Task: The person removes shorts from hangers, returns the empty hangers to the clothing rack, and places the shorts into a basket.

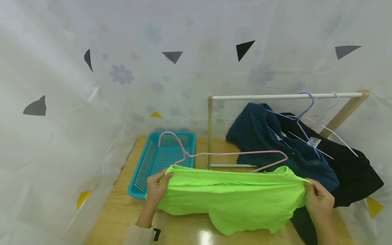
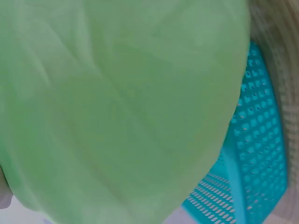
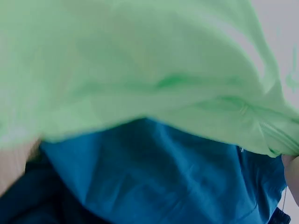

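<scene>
Bright green shorts (image 1: 232, 197) with a gathered elastic waistband are stretched wide between both hands. My left hand (image 1: 157, 187) pinches the left end of the waistband, and my right hand (image 1: 319, 199) grips the right end. A pink hanger (image 1: 232, 153) rises out of the waist opening, hook up and to the left; its lower part is hidden inside the shorts. Green cloth (image 2: 121, 112) fills most of the left wrist view. In the right wrist view the shorts (image 3: 140, 56) hang in front of a blue garment (image 3: 154, 177).
A turquoise basket (image 1: 139, 170) stands behind my left hand on the wooden table (image 1: 113, 217). At the right is a rack with a white rail (image 1: 254, 97), where a blue garment (image 1: 254, 126) and a black garment (image 1: 355, 177) hang on hangers. Plastic sheeting (image 1: 196, 30) surrounds the table.
</scene>
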